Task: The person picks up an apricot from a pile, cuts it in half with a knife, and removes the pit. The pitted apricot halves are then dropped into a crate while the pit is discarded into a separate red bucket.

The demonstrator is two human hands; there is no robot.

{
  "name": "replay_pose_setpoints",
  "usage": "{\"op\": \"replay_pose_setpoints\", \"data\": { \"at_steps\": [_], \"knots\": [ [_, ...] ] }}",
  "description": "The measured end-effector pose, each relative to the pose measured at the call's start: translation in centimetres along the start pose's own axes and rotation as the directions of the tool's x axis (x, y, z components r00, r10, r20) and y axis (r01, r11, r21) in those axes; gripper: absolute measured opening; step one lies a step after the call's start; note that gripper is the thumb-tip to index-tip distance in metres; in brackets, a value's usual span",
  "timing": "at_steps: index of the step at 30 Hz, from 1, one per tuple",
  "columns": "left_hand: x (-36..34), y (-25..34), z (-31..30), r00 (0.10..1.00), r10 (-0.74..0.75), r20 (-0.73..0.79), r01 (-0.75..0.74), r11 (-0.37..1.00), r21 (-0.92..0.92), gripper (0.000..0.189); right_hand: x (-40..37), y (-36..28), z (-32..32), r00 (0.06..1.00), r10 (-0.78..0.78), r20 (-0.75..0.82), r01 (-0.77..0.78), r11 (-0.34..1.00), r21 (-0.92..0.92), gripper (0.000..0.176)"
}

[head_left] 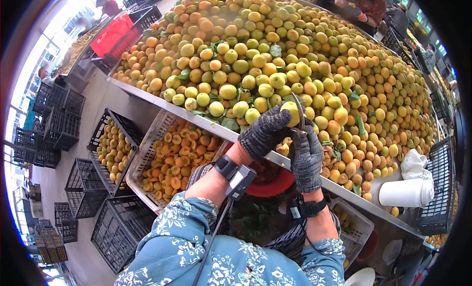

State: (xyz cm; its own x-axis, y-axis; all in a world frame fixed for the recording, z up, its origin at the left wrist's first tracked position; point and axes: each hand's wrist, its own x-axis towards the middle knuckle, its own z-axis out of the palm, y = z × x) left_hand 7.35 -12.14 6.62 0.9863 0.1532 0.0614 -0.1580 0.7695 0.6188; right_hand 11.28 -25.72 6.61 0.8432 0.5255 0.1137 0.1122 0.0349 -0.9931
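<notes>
An apricot (290,110) is pinched by the left hand (265,132) near the table (199,121) edge; a curved knife (299,110) is gripped by the right hand (307,160), blade at the fruit. If the blade skids on rounded skin, the left glove (259,138) could be cut.

The right hand (306,160) mostly hides the knife's (298,107) handle, and the left hand (265,133) covers part of the fruit (289,110) before the heap (236,45). Below the heap, the basin (275,187) is partly hidden (its contents too shadowed to tell). Beyond the heap, the top edge cuts off a person (371,8).
</notes>
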Motion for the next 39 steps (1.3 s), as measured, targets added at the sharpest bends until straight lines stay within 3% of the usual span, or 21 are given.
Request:
{"op": "replay_pose_setpoints", "data": {
  "at_steps": [4,5,9,11,16,18,19,22,24,26,27,28,30,31,32,34,35,36,37,38,39],
  "knots": [
    [-0.2,0.6,0.4,0.999,0.028,0.020,-0.032,0.982,0.186,0.054,-0.1,-0.2,0.1,0.999,0.036,0.038,-0.037,0.999,0.016,0.018],
    [-0.2,0.7,0.4,0.999,0.008,0.045,-0.014,0.988,0.154,0.055,-0.1,-0.2,0.1,0.991,0.120,0.052,-0.125,0.986,0.106,0.017],
    [0.0,-0.1,0.1,0.998,0.046,-0.033,-0.044,0.997,0.066,0.052,-0.3,0.7,0.7,0.995,0.102,0.013,-0.103,0.977,0.185,0.016],
    [0.2,-0.1,-0.2,0.999,-0.033,-0.021,0.029,0.987,-0.160,0.048,-0.7,2.0,1.0,0.999,0.053,-0.005,-0.052,0.992,0.112,0.014],
    [0.0,-0.5,0.8,0.994,-0.106,-0.008,0.104,0.985,-0.135,0.042,-0.2,0.5,0.9,0.997,0.073,-0.019,-0.068,0.982,0.177,0.013],
    [0.2,-0.8,0.5,0.993,-0.025,-0.118,0.041,0.990,0.136,0.042,0.2,0.2,0.4,0.998,0.008,-0.064,-0.004,0.998,0.069,0.015],
    [0.4,-0.7,0.0,0.992,0.024,-0.123,0.007,0.968,0.252,0.043,-0.1,-0.4,-0.1,0.996,0.094,-0.003,-0.093,0.990,0.103,0.017],
    [0.2,1.0,1.2,0.992,0.110,-0.062,-0.075,0.909,0.411,0.045,-0.8,-0.9,0.2,0.998,0.034,-0.052,-0.035,0.999,-0.031,0.019],
    [0.4,0.8,0.6,0.990,0.129,-0.052,-0.090,0.880,0.465,0.044,-0.8,-0.2,0.0,0.997,0.063,-0.041,-0.063,0.998,-0.001,0.020],
    [0.1,0.6,0.7,0.982,0.165,-0.092,-0.091,0.839,0.536,0.042,-1.0,-0.2,0.1,0.999,0.048,-0.023,-0.049,0.998,-0.028,0.022],
    [0.1,0.5,0.3,0.984,0.115,-0.139,-0.033,0.870,0.492,0.038,-0.8,0.4,0.3,0.998,0.046,-0.040,-0.049,0.996,-0.074,0.026],
    [0.1,0.0,0.5,0.957,0.239,-0.162,-0.119,0.839,0.531,0.030,-0.8,0.3,0.1,1.000,-0.008,-0.022,0.004,0.981,-0.195,0.029],
    [0.2,-0.2,0.6,0.949,0.198,-0.244,-0.134,0.957,0.257,0.030,-0.9,0.9,0.7,1.000,0.001,-0.007,-0.002,0.987,-0.161,0.018],
    [0.0,-0.4,0.9,0.951,0.180,-0.250,-0.148,0.979,0.139,0.031,-0.8,1.2,1.0,0.996,-0.083,-0.024,0.078,0.984,-0.159,0.018],
    [-0.1,-0.7,1.1,0.953,0.177,-0.247,-0.145,0.979,0.143,0.031,-0.7,1.1,1.1,0.996,-0.084,-0.030,0.078,0.985,-0.156,0.018],
    [-0.2,-1.2,1.0,0.993,-0.086,-0.078,0.079,0.993,-0.083,0.041,-0.6,1.0,1.3,0.980,-0.182,-0.085,0.169,0.975,-0.146,0.020],
    [-0.1,-1.6,0.9,0.989,-0.098,-0.112,0.083,0.988,-0.126,0.040,-0.6,0.2,0.7,0.996,-0.086,-0.012,0.084,0.989,-0.122,0.023],
    [0.0,-2.2,-0.2,0.989,-0.095,-0.116,0.080,0.989,-0.126,0.040,-0.5,0.3,0.3,0.996,-0.085,-0.007,0.083,0.989,-0.120,0.023],
    [0.2,-2.9,-2.0,0.991,0.071,-0.112,-0.027,0.933,0.358,0.040,-0.3,0.4,0.1,0.998,-0.054,-0.016,0.054,0.998,-0.028,0.025],
    [0.1,-3.1,-3.0,0.976,0.213,-0.034,-0.113,0.640,0.760,0.039,-0.1,0.5,0.0,1.000,-0.023,-0.022,0.024,0.997,0.071,0.026],
    [-0.7,-1.8,0.3,0.956,0.292,-0.040,-0.176,0.674,0.717,0.036,-0.1,0.7,-0.2,0.999,-0.018,-0.050,0.020,0.999,0.048,0.026]
  ]
}}
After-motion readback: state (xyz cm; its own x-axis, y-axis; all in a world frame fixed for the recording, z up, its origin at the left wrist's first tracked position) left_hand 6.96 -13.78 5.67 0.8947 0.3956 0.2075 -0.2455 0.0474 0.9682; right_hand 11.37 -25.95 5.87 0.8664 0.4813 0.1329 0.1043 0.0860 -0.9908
